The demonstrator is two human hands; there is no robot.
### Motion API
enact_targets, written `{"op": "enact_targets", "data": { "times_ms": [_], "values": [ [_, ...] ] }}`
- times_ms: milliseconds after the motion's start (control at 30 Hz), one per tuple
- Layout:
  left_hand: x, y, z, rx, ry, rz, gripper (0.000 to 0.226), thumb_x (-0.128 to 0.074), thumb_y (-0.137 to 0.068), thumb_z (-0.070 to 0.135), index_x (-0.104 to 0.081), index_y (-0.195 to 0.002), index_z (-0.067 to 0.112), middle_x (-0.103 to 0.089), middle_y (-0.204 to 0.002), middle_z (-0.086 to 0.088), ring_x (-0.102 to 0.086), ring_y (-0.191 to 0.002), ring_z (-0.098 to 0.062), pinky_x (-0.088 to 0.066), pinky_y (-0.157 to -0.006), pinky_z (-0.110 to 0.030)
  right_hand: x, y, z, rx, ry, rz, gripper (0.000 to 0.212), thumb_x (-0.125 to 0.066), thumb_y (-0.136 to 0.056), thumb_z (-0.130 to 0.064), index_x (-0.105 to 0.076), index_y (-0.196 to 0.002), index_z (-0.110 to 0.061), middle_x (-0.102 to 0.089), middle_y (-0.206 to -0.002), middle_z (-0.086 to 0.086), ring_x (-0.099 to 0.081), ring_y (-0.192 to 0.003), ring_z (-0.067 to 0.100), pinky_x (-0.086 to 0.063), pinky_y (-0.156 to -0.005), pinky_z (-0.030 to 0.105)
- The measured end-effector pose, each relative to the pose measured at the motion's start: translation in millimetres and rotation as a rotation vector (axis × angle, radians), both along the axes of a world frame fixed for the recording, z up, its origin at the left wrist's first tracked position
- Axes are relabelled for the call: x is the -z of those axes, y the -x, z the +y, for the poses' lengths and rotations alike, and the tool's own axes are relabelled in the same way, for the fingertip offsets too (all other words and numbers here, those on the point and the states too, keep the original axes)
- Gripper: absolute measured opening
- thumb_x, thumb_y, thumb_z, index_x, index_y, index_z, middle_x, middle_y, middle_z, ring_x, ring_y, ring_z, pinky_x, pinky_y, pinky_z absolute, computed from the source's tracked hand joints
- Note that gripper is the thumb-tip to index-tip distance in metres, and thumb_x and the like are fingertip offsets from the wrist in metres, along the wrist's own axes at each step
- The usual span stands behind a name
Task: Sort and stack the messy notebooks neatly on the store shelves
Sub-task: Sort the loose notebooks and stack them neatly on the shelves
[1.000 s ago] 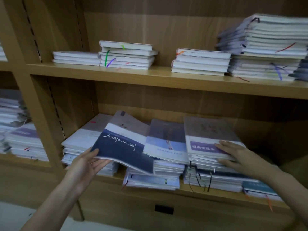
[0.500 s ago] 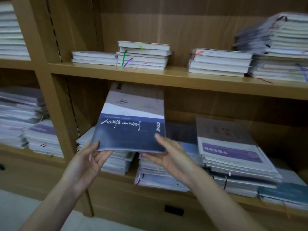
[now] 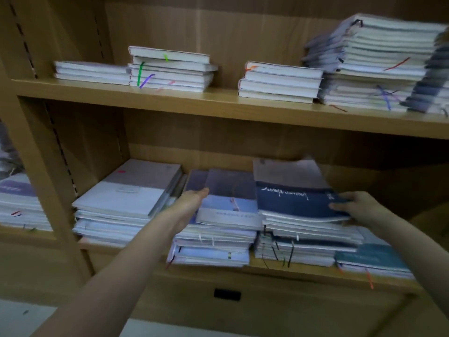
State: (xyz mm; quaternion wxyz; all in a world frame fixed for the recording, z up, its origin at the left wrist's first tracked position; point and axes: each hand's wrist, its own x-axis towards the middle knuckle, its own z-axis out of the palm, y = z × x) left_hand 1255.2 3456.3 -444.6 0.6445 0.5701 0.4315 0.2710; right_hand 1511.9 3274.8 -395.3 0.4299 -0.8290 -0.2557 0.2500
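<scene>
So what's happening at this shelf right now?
A person is tidying notebooks on the lower shelf. The right hand grips the right edge of a dark blue notebook lying on top of the right-hand stack. The left hand, fingers straight, rests against the left side of the middle stack. The upper shelf holds several more piles.

The lower shelf (image 3: 279,269) is packed across its front by 3 piles side by side — the left pile (image 3: 121,210), middle pile (image 3: 218,234) and right pile (image 3: 303,229), with only narrow slits between them. Above their tops, open room runs back under the upper shelf board (image 3: 218,105). A low teal notebook (image 3: 371,260) fills the right end. On the upper shelf, bare gaps lie between the stacks — the widest between the 2nd stack (image 3: 170,71) and 3rd stack (image 3: 279,82).
</scene>
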Motion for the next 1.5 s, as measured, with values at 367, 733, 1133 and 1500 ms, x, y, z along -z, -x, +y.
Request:
{"op": "enact_targets", "data": {
  "times_ms": [367, 733, 1133, 1500],
  "values": [
    [0, -31, 12, -0.087, 0.074, 0.022, 0.006, -0.052, -0.095, 0.012, -0.052, -0.095, 0.006, -0.053, -0.074, -0.008, -0.053, -0.054, -0.016, -0.039, -0.033, -0.015, 25, 2, 12, -0.196, 0.544, -0.808, 0.05, -0.033, -0.1, -0.011, -0.029, -0.146, -0.029, -0.028, -0.138, 0.013, -0.04, -0.117, 0.04, -0.04, -0.094, 0.044],
    [-55, 49, -14, -0.169, 0.11, -0.458, 0.017, -0.048, -0.096, 0.012, -0.055, -0.08, 0.011, -0.055, -0.072, -0.004, -0.053, -0.041, -0.004, -0.034, -0.034, -0.01, 10, 107, 22, -0.455, -0.442, 0.174, 0.043, -0.05, -0.093, -0.035, -0.042, -0.133, -0.023, -0.052, -0.124, -0.004, -0.062, -0.109, 0.023, -0.051, -0.094, 0.035],
    [-49, -103, -61, 0.095, -0.062, -0.221, 0.011, -0.05, -0.097, 0.015, -0.053, -0.087, 0.011, -0.055, -0.077, -0.004, -0.051, -0.063, -0.011, -0.046, -0.042, -0.013, 5, 25, -21, 0.003, -0.699, 0.332, 0.027, -0.057, -0.091, -0.004, -0.05, -0.116, 0.001, -0.064, -0.083, 0.009, -0.066, -0.064, 0.012, -0.053, -0.056, 0.02],
    [58, 16, 3, -0.246, -0.587, 0.557, 0.033, -0.046, -0.087, -0.007, -0.063, -0.115, -0.002, -0.062, -0.118, -0.02, -0.057, -0.11, -0.035, -0.042, -0.094, -0.035, 45, 41, -23, 0.091, -0.421, -0.738, 0.016, -0.052, -0.093, -0.004, -0.062, -0.105, -0.007, -0.051, -0.055, -0.002, -0.047, -0.05, 0.008, -0.035, -0.055, 0.012]
  ]
}}
